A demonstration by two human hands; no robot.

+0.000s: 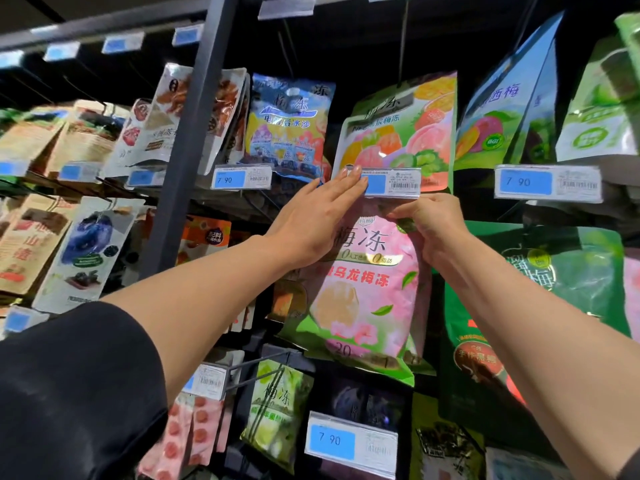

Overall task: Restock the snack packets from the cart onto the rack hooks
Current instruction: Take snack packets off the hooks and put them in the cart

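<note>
Hook hidden behind price tag point(389, 183). Pink packet point(367, 282) top edge tucked under tag, mid-rack. Left hand point(311, 216) fingers straight, together, pressed on tag. Packet top pinched by right hand point(433, 226); fingertips partly hidden.

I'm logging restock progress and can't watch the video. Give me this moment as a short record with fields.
packet in hand: pink snack packet, top edge just under the price tag holder
right hand: pinches the packet's top
left hand: fingers straight, touching the tag holder
packet on hook: cannot tell
above: multicolour fruit packet, hanging
</note>
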